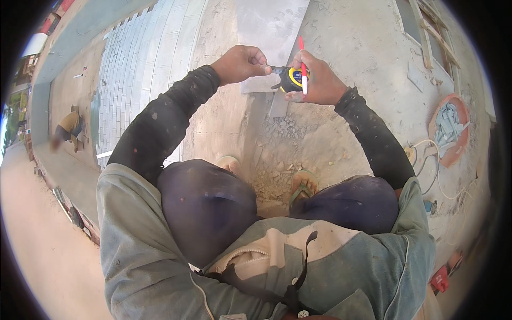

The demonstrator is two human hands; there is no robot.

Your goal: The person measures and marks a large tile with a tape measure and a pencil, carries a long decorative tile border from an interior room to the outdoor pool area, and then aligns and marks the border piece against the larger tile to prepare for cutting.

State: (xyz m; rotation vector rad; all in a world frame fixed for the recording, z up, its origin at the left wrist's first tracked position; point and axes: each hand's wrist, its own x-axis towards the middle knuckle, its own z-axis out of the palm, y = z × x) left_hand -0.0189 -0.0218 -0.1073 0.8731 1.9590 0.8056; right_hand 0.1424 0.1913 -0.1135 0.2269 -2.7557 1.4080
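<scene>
Two hands in front of you share one tape measure (292, 81), held up between your knees and the grey slab (271, 24) beyond. Your left hand (239, 65) pinches the end of its short, dark blade (277, 70) between thumb and fingers; your right hand (324, 80) curls around the rounded black-and-yellow case, with a slim red-and-white marker (304, 74) held upright against it. Expect the case to feel light, hard and sturdy, best gripped by its sides. The blade should be thin and springy, likely to kink if bent, so hold it by the tip; dust may make it slippery. The slab looks flat, smooth and stiff, probably brittle at its edges. Nearer your sandalled feet lies coarse, crumbly rubble (285, 133) on dusty ground.
</scene>
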